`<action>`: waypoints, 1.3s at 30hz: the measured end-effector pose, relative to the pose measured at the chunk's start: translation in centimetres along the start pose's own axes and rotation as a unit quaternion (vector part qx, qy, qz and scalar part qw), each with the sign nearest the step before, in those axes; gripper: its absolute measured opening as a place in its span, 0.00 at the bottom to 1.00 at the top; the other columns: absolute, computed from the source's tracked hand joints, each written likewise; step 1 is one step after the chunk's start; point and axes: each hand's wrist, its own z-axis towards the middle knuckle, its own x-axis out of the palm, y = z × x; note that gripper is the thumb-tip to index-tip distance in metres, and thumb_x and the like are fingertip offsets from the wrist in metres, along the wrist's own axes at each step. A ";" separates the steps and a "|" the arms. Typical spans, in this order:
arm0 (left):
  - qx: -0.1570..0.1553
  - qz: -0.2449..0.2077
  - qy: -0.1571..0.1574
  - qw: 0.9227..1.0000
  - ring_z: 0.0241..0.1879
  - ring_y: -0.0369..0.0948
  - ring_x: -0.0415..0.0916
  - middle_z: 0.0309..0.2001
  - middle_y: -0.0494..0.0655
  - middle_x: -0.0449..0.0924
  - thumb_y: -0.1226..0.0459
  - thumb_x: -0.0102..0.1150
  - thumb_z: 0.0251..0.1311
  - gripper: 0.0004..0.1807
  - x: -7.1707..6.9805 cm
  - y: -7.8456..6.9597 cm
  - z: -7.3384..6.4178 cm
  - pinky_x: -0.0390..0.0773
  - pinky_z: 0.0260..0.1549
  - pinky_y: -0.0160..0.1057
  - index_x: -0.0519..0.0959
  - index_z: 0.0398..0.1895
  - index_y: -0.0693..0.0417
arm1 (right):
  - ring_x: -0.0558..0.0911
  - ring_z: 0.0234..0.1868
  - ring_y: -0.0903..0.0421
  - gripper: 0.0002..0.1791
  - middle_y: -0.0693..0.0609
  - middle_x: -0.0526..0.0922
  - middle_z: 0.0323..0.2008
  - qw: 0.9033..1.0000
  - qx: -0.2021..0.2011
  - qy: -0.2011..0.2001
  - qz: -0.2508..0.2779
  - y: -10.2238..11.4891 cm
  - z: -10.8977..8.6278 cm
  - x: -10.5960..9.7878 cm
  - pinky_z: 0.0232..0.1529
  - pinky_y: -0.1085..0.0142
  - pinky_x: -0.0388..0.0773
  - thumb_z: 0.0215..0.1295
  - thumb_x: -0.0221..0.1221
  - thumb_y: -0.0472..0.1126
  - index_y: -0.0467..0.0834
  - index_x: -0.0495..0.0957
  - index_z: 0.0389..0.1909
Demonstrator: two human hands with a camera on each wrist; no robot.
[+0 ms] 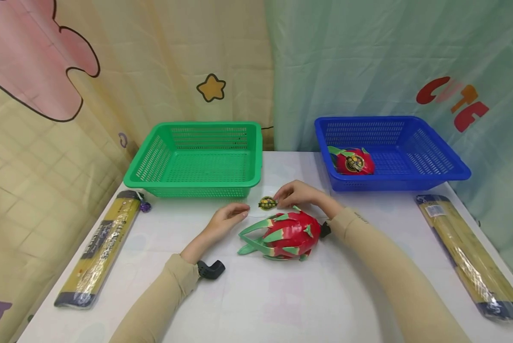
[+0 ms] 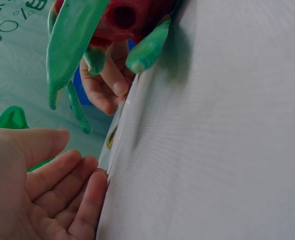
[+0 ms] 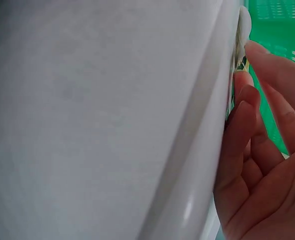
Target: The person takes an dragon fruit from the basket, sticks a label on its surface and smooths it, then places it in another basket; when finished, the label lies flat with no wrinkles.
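A round black-and-gold sticker [image 1: 267,203] lies at the middle of the table, its face up. My right hand [image 1: 298,194] pinches the sticker's right edge between thumb and fingertips; in the right wrist view the thumb [image 3: 275,67] is right at it. To the sticker's left, my left hand [image 1: 226,220] rests with fingers relaxed and nothing in them; the left wrist view shows its loosely bent fingers [image 2: 70,187] beside the table surface. A red dragon fruit [image 1: 297,233] with green scales lies just in front of the sticker, between the forearms.
A green basket [image 1: 196,185] stands at the back left. At the back right, a blue basket [image 1: 394,183] contains another dragon fruit [image 1: 357,162] bearing a similar sticker. Long plastic-wrapped packages lie along the left [image 1: 99,250] and right [image 1: 471,257] table edges. Curtains hang behind.
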 end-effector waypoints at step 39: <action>0.061 0.121 0.040 0.990 0.59 0.46 0.67 0.60 0.44 0.70 0.44 0.60 0.55 0.34 3.3 -8.1 -1.1 0.69 0.54 0.50 0.70 0.62 0.50 | 0.79 0.31 0.59 0.04 0.60 0.84 0.29 0.911 -0.076 -0.319 0.251 1.2 -9.0 1.2 0.32 0.71 0.75 0.62 0.61 0.38 0.51 0.80 0.35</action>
